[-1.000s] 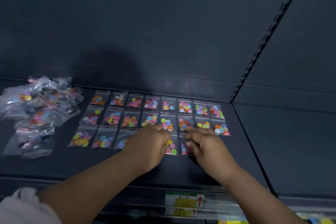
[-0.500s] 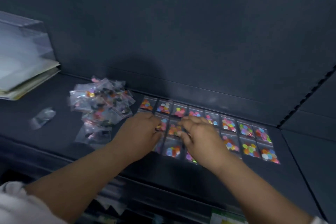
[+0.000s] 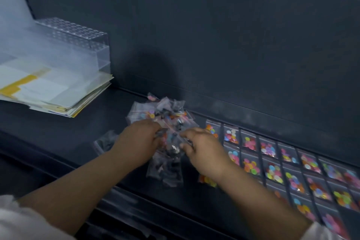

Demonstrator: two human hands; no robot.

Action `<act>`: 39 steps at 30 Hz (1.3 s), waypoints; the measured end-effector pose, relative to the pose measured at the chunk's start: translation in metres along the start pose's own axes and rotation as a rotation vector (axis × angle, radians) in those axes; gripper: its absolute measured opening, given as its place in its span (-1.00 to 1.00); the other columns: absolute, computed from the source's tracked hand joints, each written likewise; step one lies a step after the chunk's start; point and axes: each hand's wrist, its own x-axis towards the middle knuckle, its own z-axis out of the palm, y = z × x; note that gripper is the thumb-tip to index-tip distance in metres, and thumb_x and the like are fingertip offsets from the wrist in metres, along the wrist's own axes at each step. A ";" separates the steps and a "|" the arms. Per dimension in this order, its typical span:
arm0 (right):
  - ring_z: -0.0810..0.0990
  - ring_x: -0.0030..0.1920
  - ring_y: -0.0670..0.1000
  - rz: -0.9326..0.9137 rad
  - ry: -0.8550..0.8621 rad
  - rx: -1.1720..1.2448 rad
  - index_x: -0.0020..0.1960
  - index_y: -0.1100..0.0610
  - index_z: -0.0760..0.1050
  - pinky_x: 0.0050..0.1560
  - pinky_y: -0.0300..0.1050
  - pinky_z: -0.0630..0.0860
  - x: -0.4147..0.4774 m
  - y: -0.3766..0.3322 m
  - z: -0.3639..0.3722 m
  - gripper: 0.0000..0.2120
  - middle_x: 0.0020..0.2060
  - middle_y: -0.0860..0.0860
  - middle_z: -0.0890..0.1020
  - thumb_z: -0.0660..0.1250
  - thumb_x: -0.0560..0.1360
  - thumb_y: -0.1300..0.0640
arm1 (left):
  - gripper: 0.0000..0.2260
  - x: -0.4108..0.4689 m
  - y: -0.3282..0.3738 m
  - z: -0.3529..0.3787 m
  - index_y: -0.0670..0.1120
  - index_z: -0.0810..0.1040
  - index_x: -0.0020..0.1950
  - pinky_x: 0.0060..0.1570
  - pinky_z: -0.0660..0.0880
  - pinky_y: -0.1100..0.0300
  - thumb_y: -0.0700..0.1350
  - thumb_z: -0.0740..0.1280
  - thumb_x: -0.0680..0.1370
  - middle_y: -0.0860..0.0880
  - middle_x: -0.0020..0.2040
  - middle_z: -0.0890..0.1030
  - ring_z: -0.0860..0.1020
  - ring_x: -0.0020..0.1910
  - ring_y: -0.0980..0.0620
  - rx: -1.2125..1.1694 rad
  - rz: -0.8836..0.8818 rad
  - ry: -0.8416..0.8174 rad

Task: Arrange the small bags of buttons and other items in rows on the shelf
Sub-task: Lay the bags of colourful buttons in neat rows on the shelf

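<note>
A loose pile of small clear bags with coloured and dark buttons lies on the dark shelf, left of centre. My left hand and my right hand are both at the near side of the pile. Their fingers pinch bags between them, though motion blur hides exactly which. More dark-filled bags lie under and in front of the hands. To the right, bags of bright buttons lie flat in three neat rows that run toward the right edge.
A single dark bag lies left of my left hand. A stack of papers and a clear plastic box fill the shelf's left end. The dark back panel rises behind.
Both hands have moved left, off the arranged rows and onto the loose pile. The view has swung left, bringing the papers and clear box into sight.
</note>
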 end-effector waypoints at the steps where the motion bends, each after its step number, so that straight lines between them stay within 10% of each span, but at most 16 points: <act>1: 0.44 0.17 0.07 0.019 -0.010 0.000 0.21 0.09 0.50 0.15 -0.17 0.39 0.005 -0.003 0.003 -0.74 0.14 0.04 0.53 0.25 0.54 0.09 | -0.77 0.003 -0.009 0.002 -0.09 0.57 0.10 -0.03 0.50 0.04 -0.05 0.27 0.51 -0.08 0.03 0.58 0.53 0.02 -0.10 -0.007 -0.002 -0.022; 5: 0.37 0.26 0.04 0.080 -0.044 -0.040 0.29 0.06 0.46 0.24 -0.20 0.30 0.021 -0.011 0.015 -0.67 0.24 0.01 0.48 0.27 0.53 0.08 | -0.70 0.019 -0.031 0.014 -0.02 0.58 0.02 0.04 0.46 0.09 0.01 0.11 0.48 -0.01 -0.01 0.59 0.51 0.03 -0.05 -0.026 0.175 -0.102; 9: 0.16 0.43 0.03 0.124 -0.107 -0.121 0.43 0.01 0.28 0.40 -0.19 0.08 0.029 -0.016 0.027 -0.53 0.45 -0.03 0.27 0.24 0.54 0.01 | -0.56 0.037 -0.041 0.024 0.07 0.28 0.47 0.42 0.11 0.05 0.11 0.10 0.59 0.04 0.49 0.24 0.14 0.48 -0.01 0.131 0.272 -0.253; 14: 0.05 0.48 0.02 0.225 -0.144 -0.118 0.49 -0.03 0.18 0.46 -0.14 0.03 0.035 -0.017 0.039 -0.47 0.51 -0.06 0.12 0.22 0.55 -0.03 | -0.28 0.038 -0.064 0.020 0.12 0.15 0.51 0.38 0.10 0.05 0.35 -0.16 0.39 0.04 0.49 0.21 0.12 0.48 0.00 0.162 0.271 -0.245; 28: 0.20 0.41 0.08 0.292 -0.158 -0.124 0.48 -0.06 0.17 0.36 0.04 0.19 0.059 -0.036 0.041 -0.47 0.38 0.00 0.31 0.20 0.55 -0.07 | -0.60 0.044 -0.093 0.009 0.02 0.45 0.31 0.37 0.21 0.02 0.16 0.22 0.53 0.01 0.34 0.41 0.29 0.38 0.00 0.081 0.179 -0.103; 35: 0.49 0.09 0.04 0.343 -0.105 0.026 -0.08 -0.06 0.47 0.17 0.01 0.46 0.063 -0.033 0.040 -0.94 0.00 -0.03 0.51 0.33 0.47 0.06 | -0.78 0.059 -0.080 0.017 0.00 0.55 0.05 0.16 0.38 0.04 0.07 0.28 0.50 0.02 -0.01 0.53 0.44 0.09 -0.02 0.013 0.220 -0.049; 39: 0.53 -0.07 -0.01 0.366 0.021 0.218 -0.37 -0.07 0.39 0.04 -0.05 0.51 0.063 -0.024 0.046 -0.73 -0.17 -0.12 0.49 0.35 0.42 0.18 | -0.86 0.068 -0.074 0.017 -0.06 0.55 -0.04 0.04 0.40 0.08 -0.04 0.26 0.52 -0.01 -0.09 0.53 0.44 0.00 -0.03 -0.012 0.220 0.004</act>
